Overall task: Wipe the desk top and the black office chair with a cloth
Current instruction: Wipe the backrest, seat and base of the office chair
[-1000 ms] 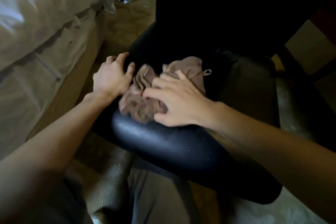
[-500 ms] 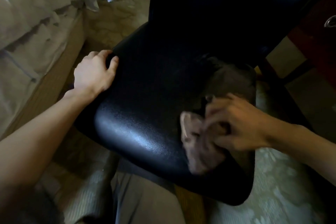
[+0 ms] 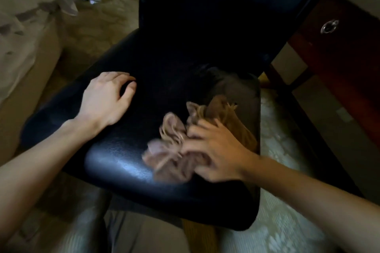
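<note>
Seat of the black office chair (image 3: 205,16) under the wipe.

My left hand (image 3: 107,98) lies relaxed and empty on the seat (image 3: 115,166), fingers loosely bent, I judge to steady the chair against swivelling; my right hand (image 3: 213,148), blurred, grips the beige cloth (image 3: 170,150) with bent fingers and presses it to the leather between the two hands, bunched, I think, to make a thick pad; the counter (image 3: 339,51) stands well beyond the right hand, its top out of view.
</note>
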A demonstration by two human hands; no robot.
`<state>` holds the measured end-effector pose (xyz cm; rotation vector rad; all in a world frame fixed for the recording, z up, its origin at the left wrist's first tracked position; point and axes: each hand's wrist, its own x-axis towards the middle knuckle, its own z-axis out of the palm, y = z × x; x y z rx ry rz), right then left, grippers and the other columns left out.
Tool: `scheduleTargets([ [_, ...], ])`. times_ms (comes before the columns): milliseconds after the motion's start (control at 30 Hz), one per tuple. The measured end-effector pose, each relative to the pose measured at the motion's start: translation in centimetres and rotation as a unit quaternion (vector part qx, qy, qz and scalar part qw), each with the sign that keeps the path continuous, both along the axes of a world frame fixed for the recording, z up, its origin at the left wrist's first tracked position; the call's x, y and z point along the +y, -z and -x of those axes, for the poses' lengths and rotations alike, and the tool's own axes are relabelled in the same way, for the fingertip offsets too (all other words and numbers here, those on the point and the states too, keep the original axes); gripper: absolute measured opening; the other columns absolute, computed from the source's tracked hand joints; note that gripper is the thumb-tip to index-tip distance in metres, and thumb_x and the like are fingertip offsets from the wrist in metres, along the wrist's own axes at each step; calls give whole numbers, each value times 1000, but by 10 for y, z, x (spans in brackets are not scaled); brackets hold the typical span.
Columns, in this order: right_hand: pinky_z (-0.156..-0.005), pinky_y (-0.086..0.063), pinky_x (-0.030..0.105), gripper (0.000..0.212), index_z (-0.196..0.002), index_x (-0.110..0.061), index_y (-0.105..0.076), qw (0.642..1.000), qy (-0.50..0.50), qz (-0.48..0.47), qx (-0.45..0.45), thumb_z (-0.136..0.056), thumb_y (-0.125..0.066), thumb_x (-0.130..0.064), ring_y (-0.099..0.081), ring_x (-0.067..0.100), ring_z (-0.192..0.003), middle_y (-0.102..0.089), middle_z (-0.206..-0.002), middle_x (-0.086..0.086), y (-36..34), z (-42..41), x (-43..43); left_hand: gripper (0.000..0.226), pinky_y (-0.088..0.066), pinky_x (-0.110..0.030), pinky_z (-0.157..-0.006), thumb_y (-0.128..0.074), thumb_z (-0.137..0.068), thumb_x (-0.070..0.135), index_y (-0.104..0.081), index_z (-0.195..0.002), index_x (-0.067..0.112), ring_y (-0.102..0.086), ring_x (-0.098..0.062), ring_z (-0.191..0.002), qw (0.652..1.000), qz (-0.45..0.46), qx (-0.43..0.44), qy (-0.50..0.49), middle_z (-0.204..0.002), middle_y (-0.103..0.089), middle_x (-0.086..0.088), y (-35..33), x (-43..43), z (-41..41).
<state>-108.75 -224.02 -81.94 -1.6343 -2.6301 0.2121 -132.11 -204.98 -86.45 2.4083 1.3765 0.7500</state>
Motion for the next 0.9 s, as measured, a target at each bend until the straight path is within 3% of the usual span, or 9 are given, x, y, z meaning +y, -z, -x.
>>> scheduleTargets([
  [200,-78,-34,39,16,-91,-30,-66,998,-62,5,20,-80,-73,-40,-42,16,-85,-49,-91,-6,9,-23,-85,48,-47,-47,-104,-40,-99,45,-69,-126,19,-54,-29,-132,1000,3,-9,14,-137,-66,-4,-2,1,2],
  [333,-74,-39,41,27,-96,-22,-67,986,-36,-131,92,-95,-50,-44,-51,23,-78,-55,-85,3,2,-27,-86,51,-44,-47,-110,-40,-98,48,-70,-127,18,-53,-32,-132,1000,7,5,19,-139,-64,-6,-3,-1,1],
  [433,-76,-41,42,32,-110,-21,-66,951,64,-280,112,-87,-59,-43,-57,30,-82,-58,-90,11,-19,-24,-35,49,-42,-46,-112,-43,-98,47,-72,-125,17,-54,-31,-132,1000,3,10,24,-138,-65,-8,-3,-4,-1],
  [500,-78,-45,47,40,-109,-18,-72,909,168,-355,138,-75,-64,-37,-59,35,-90,-60,-97,12,-36,-19,9,38,-40,-45,-113,-50,-103,39,-72,-125,16,-53,-30,-133,1000,-2,8,22,-138,-65,-8,0,-5,-1],
  [600,-87,-40,42,38,-111,-21,-73,840,299,-421,165,-76,-64,-35,-54,31,-106,-60,-107,8,-51,-21,62,35,-38,-45,-115,-52,-105,38,-72,-125,18,-52,-29,-135,1000,1,4,15,-139,-64,-6,0,-4,0],
  [700,-105,-31,55,41,-119,-30,-68,856,368,-364,14,-79,-67,-39,-47,34,-124,-55,-123,7,-54,-48,105,48,-40,-46,-114,-44,-97,46,-72,-125,18,-54,-29,-133,1000,1,6,14,-137,-65,-6,-1,-7,-2],
  [800,-116,-2,75,58,-131,-33,-57,888,412,-194,-65,-79,-69,-55,-23,40,-147,-37,-151,12,-46,-84,142,48,-41,-46,-113,-44,-96,44,-73,-123,18,-54,-28,-134,1000,-5,-2,8,-136,-66,-5,0,-9,-3],
  [833,-116,0,75,67,-138,-34,-51,894,415,-159,-65,-79,-68,-61,-17,41,-150,-30,-157,14,-40,-95,152,44,-41,-45,-113,-46,-98,41,-73,-122,18,-54,-27,-134,1000,-6,-10,4,-135,-67,-4,1,-9,-3],
  [900,-118,-10,72,83,-152,-37,-38,903,414,-107,-52,-81,-61,-72,-18,42,-150,-26,-161,16,-27,-116,169,32,-41,-44,-112,-53,-102,33,-74,-120,18,-54,-24,-134,1000,-7,-28,-6,-134,-68,-2,3,-10,-3],
])
